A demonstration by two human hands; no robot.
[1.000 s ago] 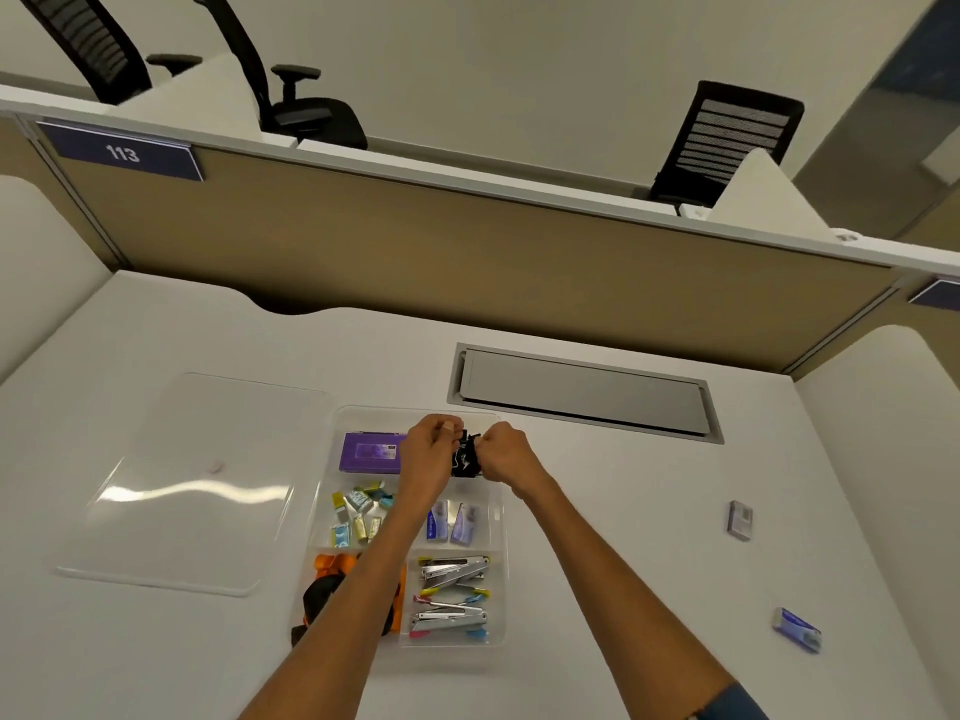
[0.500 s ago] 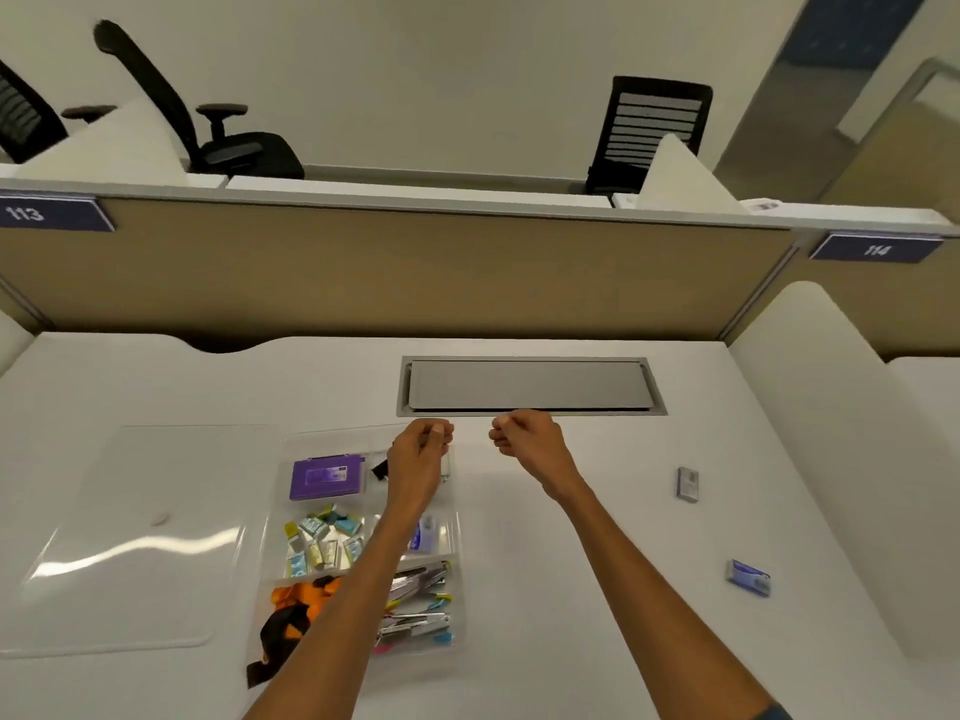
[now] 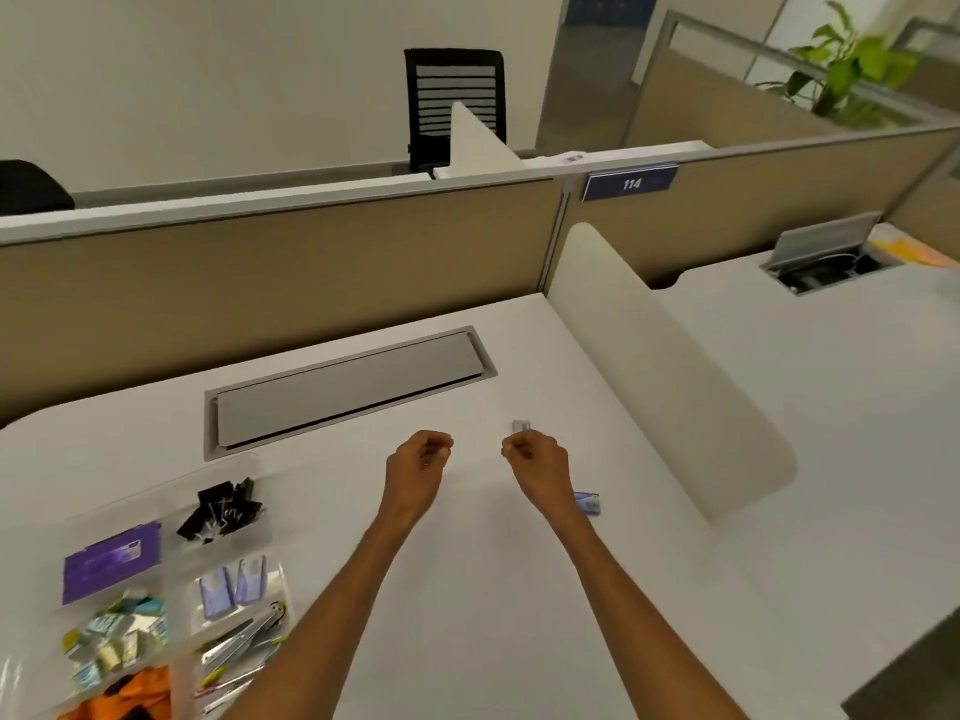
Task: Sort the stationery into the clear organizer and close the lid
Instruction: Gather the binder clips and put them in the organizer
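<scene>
Both hands over bare counter, right of the organizer. Left hand loosely curled, fingers tucked in, can't tell if it holds anything. Right hand same curl, nothing visibly gripped. Small grey box lies on the counter just past the right hand's fingertips; contact unclear. Blue eraser on the counter, partly hidden behind the right wrist. Organizer at lower left, no lid on it: binder clips, purple box, staplers in separate compartments.
</scene>
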